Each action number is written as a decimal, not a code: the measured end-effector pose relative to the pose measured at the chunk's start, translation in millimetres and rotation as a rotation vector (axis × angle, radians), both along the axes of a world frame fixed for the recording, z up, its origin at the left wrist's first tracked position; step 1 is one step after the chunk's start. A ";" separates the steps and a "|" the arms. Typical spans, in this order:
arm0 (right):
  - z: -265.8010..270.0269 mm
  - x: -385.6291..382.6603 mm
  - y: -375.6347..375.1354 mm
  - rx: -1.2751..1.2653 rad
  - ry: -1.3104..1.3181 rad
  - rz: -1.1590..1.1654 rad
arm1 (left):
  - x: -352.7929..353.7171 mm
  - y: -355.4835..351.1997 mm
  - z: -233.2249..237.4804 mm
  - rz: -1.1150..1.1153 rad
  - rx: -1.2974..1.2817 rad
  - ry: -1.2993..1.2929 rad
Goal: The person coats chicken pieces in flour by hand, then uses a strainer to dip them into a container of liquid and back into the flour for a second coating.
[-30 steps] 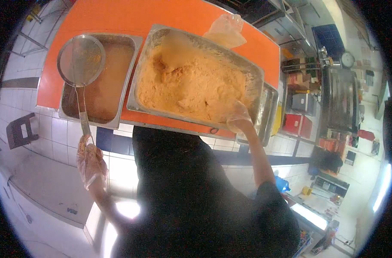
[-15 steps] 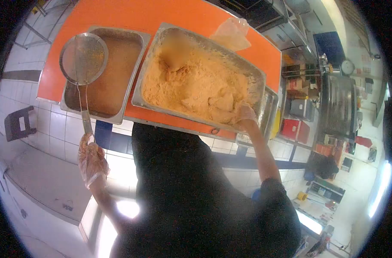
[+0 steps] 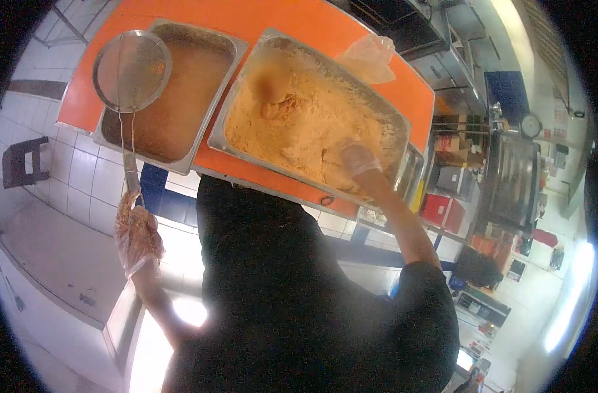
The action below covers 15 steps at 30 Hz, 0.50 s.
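My left hand (image 3: 139, 234), in a clear plastic glove, is closed round the handle of a round mesh strainer (image 3: 132, 72). The strainer's bowl hangs over the left part of a metal pan of brownish liquid (image 3: 187, 85). In a second, deeper metal pan (image 3: 215, 139) lies a heap of orange-yellow breading flour (image 3: 312, 114). My right hand (image 3: 359, 158), gloved too, presses on this flour near the pan's right end; its fingers are blurred and merge with the flour. Reddish-brown coated pieces (image 3: 280, 107) show at the heap's far left, beside a blurred patch.
Both pans stand on an orange table (image 3: 286, 16). A clear plastic bag (image 3: 371, 57) lies behind the flour pan. Another metal tray (image 3: 410, 171) sits at its right side. Farther right are a red box (image 3: 443, 213) and kitchen equipment. A dark stool (image 3: 26, 162) stands at left.
My right hand has moved from the flour pan's near right corner up and left onto the flour. My left hand still holds the strainer, and the whole view has shifted slightly.
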State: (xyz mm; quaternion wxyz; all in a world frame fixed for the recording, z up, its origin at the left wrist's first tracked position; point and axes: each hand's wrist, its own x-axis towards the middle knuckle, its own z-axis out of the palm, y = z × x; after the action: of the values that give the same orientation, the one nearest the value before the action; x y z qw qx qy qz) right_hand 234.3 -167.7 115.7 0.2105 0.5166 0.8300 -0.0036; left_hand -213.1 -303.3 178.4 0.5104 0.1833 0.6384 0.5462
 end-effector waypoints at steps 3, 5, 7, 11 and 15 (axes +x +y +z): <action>-2.4 -33.3 0.6 -0.207 -0.106 0.056 | 0.0 0.6 -1.6 -0.109 -0.028 0.259; -43.9 -20.7 -6.3 -0.052 -0.105 0.032 | 1.2 -2.1 -3.5 -0.155 0.007 0.371; -52.4 -22.9 -8.1 -0.058 -0.183 0.036 | 4.4 -3.8 -2.0 -0.016 0.047 -0.174; -83.4 7.4 -10.5 0.014 -0.017 0.040 | 3.4 -2.9 -17.8 -0.079 0.014 0.002; -15.8 6.3 -2.2 0.049 0.107 -0.039 | -8.5 -3.8 -42.7 -0.085 0.177 0.044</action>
State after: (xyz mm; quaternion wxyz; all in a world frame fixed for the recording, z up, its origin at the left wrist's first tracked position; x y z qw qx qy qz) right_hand 240.6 -169.9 99.8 0.1530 0.5365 0.8298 -0.0150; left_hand -221.6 -307.1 135.6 0.5011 0.2666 0.5902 0.5741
